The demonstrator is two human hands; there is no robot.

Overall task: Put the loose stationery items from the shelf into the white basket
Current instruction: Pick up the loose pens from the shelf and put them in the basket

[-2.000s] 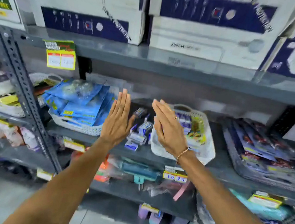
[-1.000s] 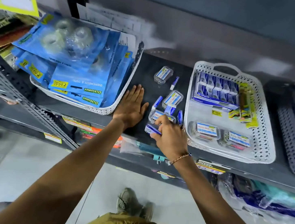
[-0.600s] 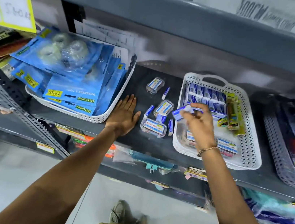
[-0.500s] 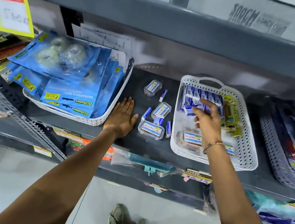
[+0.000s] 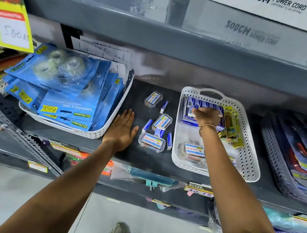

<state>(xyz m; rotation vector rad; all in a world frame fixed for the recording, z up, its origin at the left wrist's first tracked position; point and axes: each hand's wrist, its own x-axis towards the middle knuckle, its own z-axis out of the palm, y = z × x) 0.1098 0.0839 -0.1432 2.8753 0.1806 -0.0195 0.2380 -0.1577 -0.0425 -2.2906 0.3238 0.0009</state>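
The white basket [image 5: 251, 163] stands on the dark shelf [image 5: 138, 94], right of centre. It holds a row of blue boxes [image 5: 206, 104], yellow packs [image 5: 231, 125] and clear cases [image 5: 193, 151]. My right hand [image 5: 208, 116] is inside it at the back, fingers curled on a small blue box [image 5: 192, 112] at the row. My left hand [image 5: 121, 130] lies flat and open on the shelf. Between hand and basket lie loose clear cases [image 5: 151, 142] [image 5: 162, 122] [image 5: 153, 99] and small blue boxes [image 5: 163, 107] [image 5: 147, 125] [image 5: 169, 141].
A second white basket [image 5: 105, 129] piled with blue tape packs [image 5: 64, 88] sits to the left. A grey basket [image 5: 279, 169] of carded goods is at the right. The upper shelf edge [image 5: 180, 33] hangs low overhead. A yellow price card [image 5: 7, 16] is at far left.
My right hand picked a small blue box off the shelf, carried it right into the white basket, and has reached the back row. The left hand stayed flat on the shelf.
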